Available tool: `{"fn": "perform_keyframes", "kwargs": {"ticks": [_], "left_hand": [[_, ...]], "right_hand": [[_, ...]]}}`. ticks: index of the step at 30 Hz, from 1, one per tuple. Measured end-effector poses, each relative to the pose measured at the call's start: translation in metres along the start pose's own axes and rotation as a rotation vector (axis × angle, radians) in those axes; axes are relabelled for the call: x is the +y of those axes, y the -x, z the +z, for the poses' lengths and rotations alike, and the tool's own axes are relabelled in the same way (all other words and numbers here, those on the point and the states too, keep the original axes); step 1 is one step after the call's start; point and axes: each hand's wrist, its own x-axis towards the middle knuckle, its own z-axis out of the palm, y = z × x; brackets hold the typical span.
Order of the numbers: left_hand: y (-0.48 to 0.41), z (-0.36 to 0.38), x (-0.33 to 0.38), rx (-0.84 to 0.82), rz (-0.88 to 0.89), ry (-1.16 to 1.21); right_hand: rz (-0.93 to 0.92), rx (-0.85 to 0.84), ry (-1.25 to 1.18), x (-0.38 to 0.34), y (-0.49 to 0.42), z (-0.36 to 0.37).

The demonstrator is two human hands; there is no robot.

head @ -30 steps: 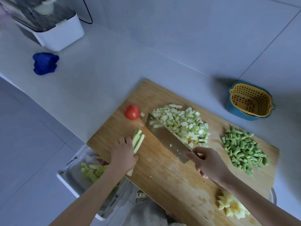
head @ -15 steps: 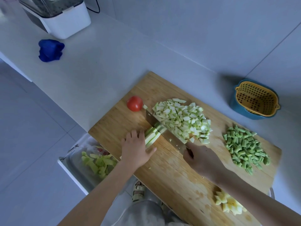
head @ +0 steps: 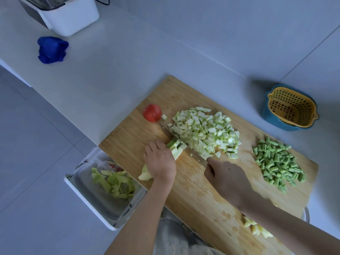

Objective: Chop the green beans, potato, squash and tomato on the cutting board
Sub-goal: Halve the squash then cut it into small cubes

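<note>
Wooden cutting board (head: 193,196); left hand (head: 160,161) clawed on squash strips (head: 175,147), right hand (head: 226,179) tight around knife (head: 196,157).

A smooth pale grey table (head: 114,70) ran along a wall of large pale tiles (head: 230,24) with thin seams. Beyond its near edge lay a floor of big grey tiles (head: 27,144). The light was dim, cool and bluish.

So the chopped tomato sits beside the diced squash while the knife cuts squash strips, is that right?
Not quite: the head view shows the tomato whole, not chopped. It does sit beside the diced squash while the knife cuts squash strips.
</note>
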Motion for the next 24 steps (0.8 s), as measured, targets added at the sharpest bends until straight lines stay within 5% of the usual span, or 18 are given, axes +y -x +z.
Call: {"fn": "perform_keyframes", "kwargs": {"ticks": [8,24], "left_hand": [[0.0,0.005,0.001,0.106,0.045,-0.083],[-0.002,0.018,-0.001,0.237,0.081,-0.097]], "right_hand": [[-0.019,0.039,-0.148,0.014,0.002,-0.002],[-0.01,-0.033,-0.019,0.001,-0.005,0.006]]}}
